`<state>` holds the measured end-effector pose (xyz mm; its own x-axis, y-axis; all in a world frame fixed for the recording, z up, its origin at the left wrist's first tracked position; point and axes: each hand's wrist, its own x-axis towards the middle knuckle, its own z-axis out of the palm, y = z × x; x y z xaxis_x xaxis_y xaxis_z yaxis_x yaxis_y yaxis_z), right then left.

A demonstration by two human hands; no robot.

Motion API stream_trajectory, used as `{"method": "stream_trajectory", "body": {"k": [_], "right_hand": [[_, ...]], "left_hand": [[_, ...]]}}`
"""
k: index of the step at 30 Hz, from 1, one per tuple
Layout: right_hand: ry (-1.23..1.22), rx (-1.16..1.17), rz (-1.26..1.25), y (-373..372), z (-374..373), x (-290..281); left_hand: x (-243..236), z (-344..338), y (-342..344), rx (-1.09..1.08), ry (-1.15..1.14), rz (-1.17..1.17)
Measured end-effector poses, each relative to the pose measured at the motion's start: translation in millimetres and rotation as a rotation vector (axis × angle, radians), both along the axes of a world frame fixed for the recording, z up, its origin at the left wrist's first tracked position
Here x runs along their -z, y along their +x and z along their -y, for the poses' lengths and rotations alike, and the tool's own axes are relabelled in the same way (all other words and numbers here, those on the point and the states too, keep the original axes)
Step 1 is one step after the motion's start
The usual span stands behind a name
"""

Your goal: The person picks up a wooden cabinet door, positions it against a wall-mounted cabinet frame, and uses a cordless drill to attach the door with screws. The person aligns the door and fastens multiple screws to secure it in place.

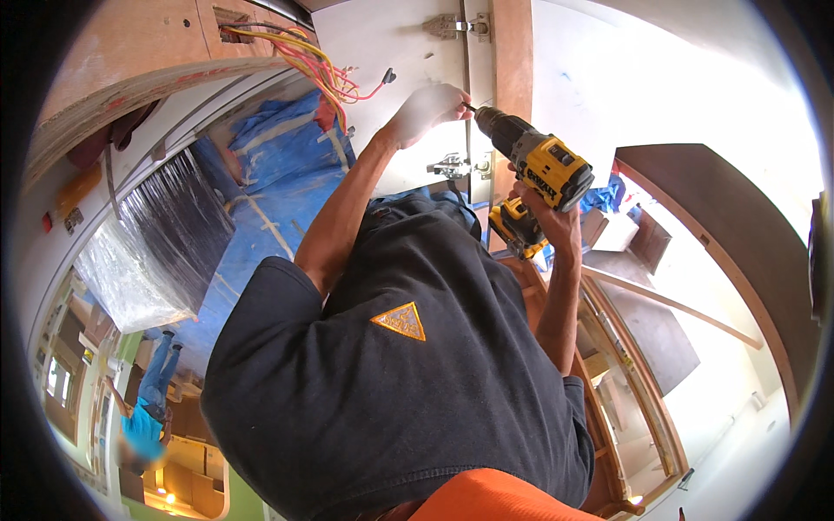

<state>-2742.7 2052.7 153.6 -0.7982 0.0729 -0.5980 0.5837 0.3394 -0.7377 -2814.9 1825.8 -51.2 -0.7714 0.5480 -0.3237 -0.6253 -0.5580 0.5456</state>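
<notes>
My right hand point(546, 210) is wrapped round the grip of a yellow and black cordless drill point(552, 165). The drill's chuck points up and left, with a thin dark bit point(470, 107) in front of it. At the bit's tip, my left hand point(427, 115) has its fingers pinched together beside the edge of a white cabinet panel point(382, 26). Blur hides most of that hand, and whatever is between the fingertips is too small to name. Metal cabinet hinges are fixed along the panel's edge, one above my left hand point(447, 26) and one below it point(452, 165).
Red and yellow wires point(317, 69) hang from a cutout in a wooden panel point(148, 35) at upper left. Blue sheeting point(287, 191) covers the floor, near a plastic-wrapped object point(161, 243). Another person point(149, 417) stands far left. A curved dark panel point(721, 200) rises at right.
</notes>
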Motion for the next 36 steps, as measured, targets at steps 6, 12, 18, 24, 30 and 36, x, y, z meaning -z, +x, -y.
{"method": "stream_trajectory", "body": {"k": [6, 12, 18, 24, 30, 36], "right_hand": [[-0.041, 0.042, -0.077, -17, 5, -8], [0.004, -0.04, -0.182, -68, -6, -3], [0.14, -0.192, -0.175, -134, -16, 19], [0.103, -0.226, -0.147, -171, -14, 32], [0.125, -0.288, -0.098, -191, -13, 45], [0.159, -0.305, -0.082, -197, -15, 49]], "left_hand": [[-4, -17, -23, -0.081, 0.082, -0.012], [-9, -81, -57, -0.309, 0.453, 0.286], [-4, -115, -100, -0.502, 0.47, 0.394], [0, -120, -121, -0.619, 0.439, 0.433], [-9, -118, -121, -0.64, 0.421, 0.311], [-15, -118, -122, -0.634, 0.406, 0.373]]}}
